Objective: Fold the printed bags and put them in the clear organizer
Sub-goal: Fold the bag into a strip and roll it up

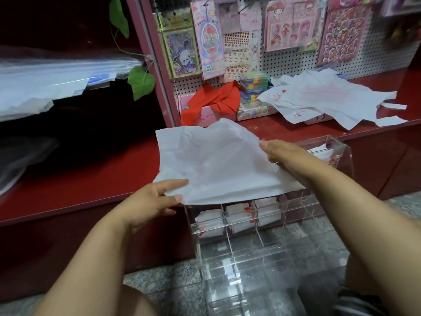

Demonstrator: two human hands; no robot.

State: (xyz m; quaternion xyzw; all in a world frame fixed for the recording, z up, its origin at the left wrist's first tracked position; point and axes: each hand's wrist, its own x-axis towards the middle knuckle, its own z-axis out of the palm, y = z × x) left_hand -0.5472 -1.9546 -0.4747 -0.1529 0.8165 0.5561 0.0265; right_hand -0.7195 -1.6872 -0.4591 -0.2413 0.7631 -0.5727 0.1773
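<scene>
- The thin white plastic bag with faint pink print is spread out in the air just above the clear acrylic organizer with its grid of compartments, and we reckon it weighs next to nothing: floppy, crinkly, a bit slick, so it'll sag anywhere we aren't holding it.
- Best bet, we think, is taking it by edges and corners and creasing it flat, since a mid-sheet pinch would just bunch it up.
- Our left hand pinches the near-left corner, thumb on top and fingers curled under.
- Our right hand grips the right edge, thumb over the sheet, remaining fingers hidden beneath it.
- Three upper compartments already hold small white folded bags.
- More white printed bags lie in a loose pile on the dark red shelf, well apart from us.
</scene>
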